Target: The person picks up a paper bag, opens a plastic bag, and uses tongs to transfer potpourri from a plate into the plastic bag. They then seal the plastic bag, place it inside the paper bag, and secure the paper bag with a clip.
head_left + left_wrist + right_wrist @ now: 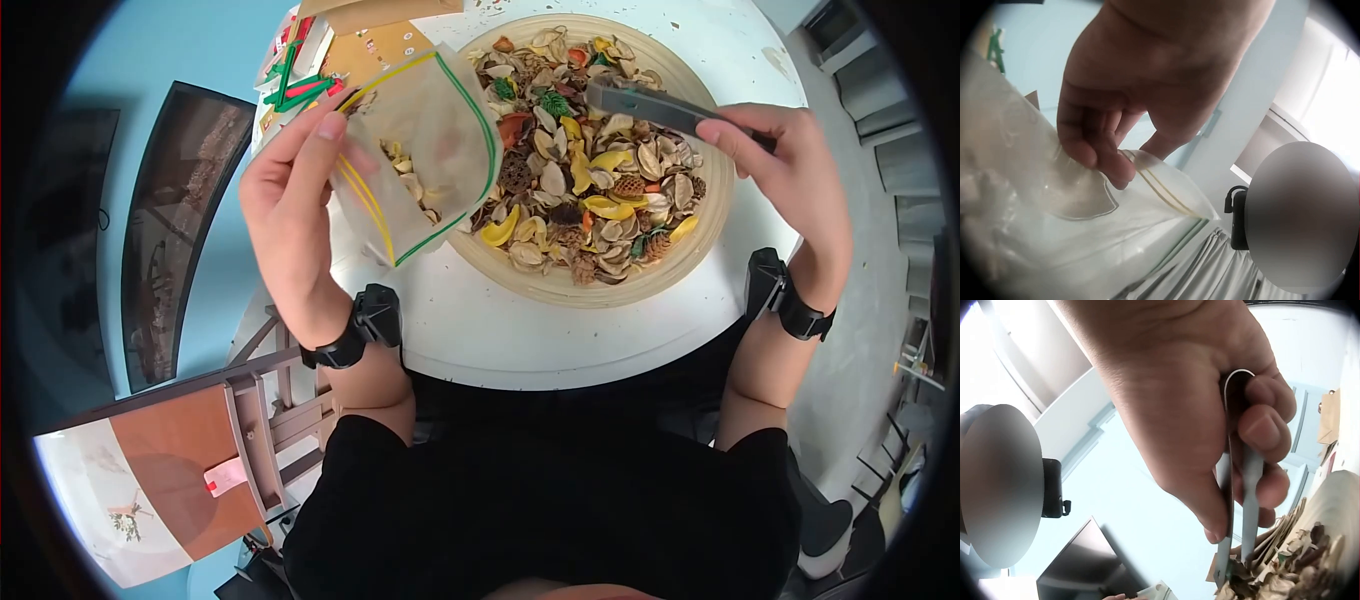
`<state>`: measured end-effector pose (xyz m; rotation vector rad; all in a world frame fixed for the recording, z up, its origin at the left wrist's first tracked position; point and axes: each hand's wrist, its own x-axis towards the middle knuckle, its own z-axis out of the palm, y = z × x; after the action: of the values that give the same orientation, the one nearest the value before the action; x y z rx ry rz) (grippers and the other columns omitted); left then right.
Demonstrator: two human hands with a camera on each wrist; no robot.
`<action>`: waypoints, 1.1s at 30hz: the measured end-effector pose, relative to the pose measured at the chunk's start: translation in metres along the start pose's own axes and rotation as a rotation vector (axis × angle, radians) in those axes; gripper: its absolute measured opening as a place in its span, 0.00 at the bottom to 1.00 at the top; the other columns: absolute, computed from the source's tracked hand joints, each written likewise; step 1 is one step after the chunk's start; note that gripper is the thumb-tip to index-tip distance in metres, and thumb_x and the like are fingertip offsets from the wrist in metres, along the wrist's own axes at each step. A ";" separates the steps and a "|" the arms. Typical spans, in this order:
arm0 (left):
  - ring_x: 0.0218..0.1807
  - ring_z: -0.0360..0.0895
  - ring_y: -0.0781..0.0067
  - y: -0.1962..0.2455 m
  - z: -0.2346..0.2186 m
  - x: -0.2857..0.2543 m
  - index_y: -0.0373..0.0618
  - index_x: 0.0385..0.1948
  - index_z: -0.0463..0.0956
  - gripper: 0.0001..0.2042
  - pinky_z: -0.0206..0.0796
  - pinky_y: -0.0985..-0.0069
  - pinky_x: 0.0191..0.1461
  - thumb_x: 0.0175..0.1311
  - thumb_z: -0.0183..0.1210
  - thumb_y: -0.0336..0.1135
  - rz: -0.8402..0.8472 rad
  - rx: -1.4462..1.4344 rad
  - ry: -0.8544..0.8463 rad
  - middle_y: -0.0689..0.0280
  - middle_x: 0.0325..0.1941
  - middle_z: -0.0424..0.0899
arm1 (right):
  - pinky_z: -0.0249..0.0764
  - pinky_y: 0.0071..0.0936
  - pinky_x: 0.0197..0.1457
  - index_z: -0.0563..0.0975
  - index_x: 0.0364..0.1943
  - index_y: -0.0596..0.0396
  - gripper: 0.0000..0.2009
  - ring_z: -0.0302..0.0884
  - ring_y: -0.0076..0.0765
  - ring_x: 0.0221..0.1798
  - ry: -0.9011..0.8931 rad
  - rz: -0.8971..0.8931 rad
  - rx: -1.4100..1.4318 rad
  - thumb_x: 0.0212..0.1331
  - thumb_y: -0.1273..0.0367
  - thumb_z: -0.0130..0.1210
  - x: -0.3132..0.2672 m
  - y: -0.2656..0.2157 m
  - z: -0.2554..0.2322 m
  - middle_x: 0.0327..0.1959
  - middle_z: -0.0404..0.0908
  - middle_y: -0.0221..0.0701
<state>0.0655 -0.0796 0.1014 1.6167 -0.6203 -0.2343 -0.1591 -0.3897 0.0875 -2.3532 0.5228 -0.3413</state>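
Observation:
My left hand (290, 220) pinches a clear zip bag (445, 140) with yellow and green seal lines by its edge, thumb on top. A few pale dried petals (410, 180) lie inside the bag. In my right hand (795, 165) is a pair of metal tongs (655, 107), held between thumb and fingers. Their tips reach over dried potpourri (550, 180) heaped on a round pale wooden tray (560, 292). From the right wrist view, the tongs (1250, 506) have their arms a little apart, the tips right at the potpourri.
The tray stands on a white round table (500, 345). Behind the bag are a cardboard box (385, 15) and green and red items (300, 92). A wooden chair (275, 430) stands at lower left. Small crumbs are scattered on the tabletop.

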 end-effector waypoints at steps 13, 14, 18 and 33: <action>0.34 0.80 0.82 -0.007 0.007 0.001 0.35 0.52 0.84 0.14 0.67 0.84 0.41 0.72 0.62 0.34 0.051 -0.085 -0.013 0.68 0.31 0.86 | 0.64 0.18 0.28 0.87 0.41 0.61 0.13 0.70 0.15 0.24 0.062 -0.241 0.134 0.63 0.64 0.68 -0.005 -0.074 0.041 0.21 0.82 0.24; 0.34 0.79 0.82 -0.008 0.006 0.001 0.35 0.52 0.84 0.14 0.66 0.84 0.41 0.72 0.62 0.34 0.058 -0.094 -0.007 0.68 0.30 0.86 | 0.63 0.18 0.28 0.87 0.41 0.62 0.13 0.70 0.15 0.24 0.098 -0.206 0.215 0.63 0.63 0.68 -0.004 -0.068 0.039 0.21 0.81 0.24; 0.33 0.78 0.83 -0.004 0.005 -0.001 0.35 0.51 0.85 0.14 0.64 0.85 0.37 0.72 0.61 0.34 0.068 -0.083 0.034 0.68 0.29 0.85 | 0.63 0.20 0.30 0.87 0.40 0.62 0.19 0.71 0.17 0.25 0.134 0.039 0.154 0.63 0.57 0.67 -0.004 -0.043 0.010 0.20 0.78 0.27; 0.34 0.78 0.80 0.006 0.003 -0.004 0.34 0.53 0.84 0.15 0.68 0.82 0.43 0.72 0.61 0.35 0.062 0.030 0.028 0.66 0.28 0.84 | 0.73 0.33 0.30 0.87 0.41 0.62 0.22 0.75 0.40 0.21 0.027 0.014 -0.242 0.58 0.53 0.69 0.008 -0.005 0.022 0.20 0.81 0.42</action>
<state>0.0595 -0.0799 0.1060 1.6246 -0.6544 -0.1573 -0.1422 -0.3771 0.0754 -2.5791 0.6234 -0.3183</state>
